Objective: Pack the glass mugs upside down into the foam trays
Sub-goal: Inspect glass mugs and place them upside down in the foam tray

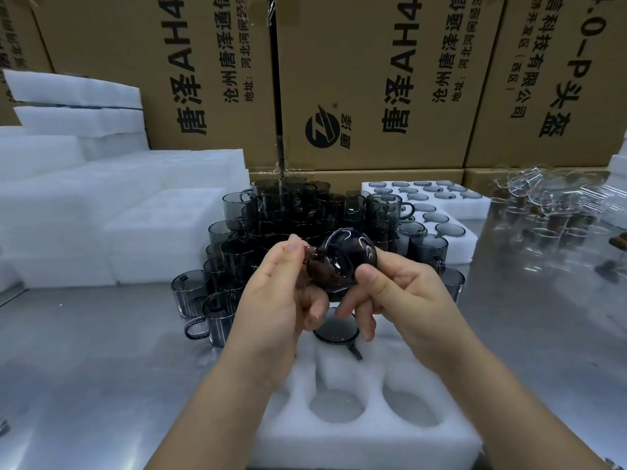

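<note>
Glass mug (342,259), smoky grey, is in both our hands, held above the far end of the near foam tray (359,446), round base turned toward us. Our left hand (271,300) pinches the handle at the mug's left with thumb and forefinger; the other fingers curl loosely below. Our right hand (403,293) grips the body from the right, with the thumb pressed on the side wall and the fingers curled underneath.

One packed mug (336,330) sits upside down in a far pocket of the same tray, right under our fingers, handle pointing near-right. The near pockets show bare foam.

Loose mugs (271,215) stand bunched upright on the metal table (84,368) just beyond our hands. Far right of them is a far foam tray (475,242) with mug bases showing in its pockets. Foam blocks (101,215) are stacked at left, clear glassware (549,212) is at far right, and cardboard boxes (373,79) stand behind everything.
</note>
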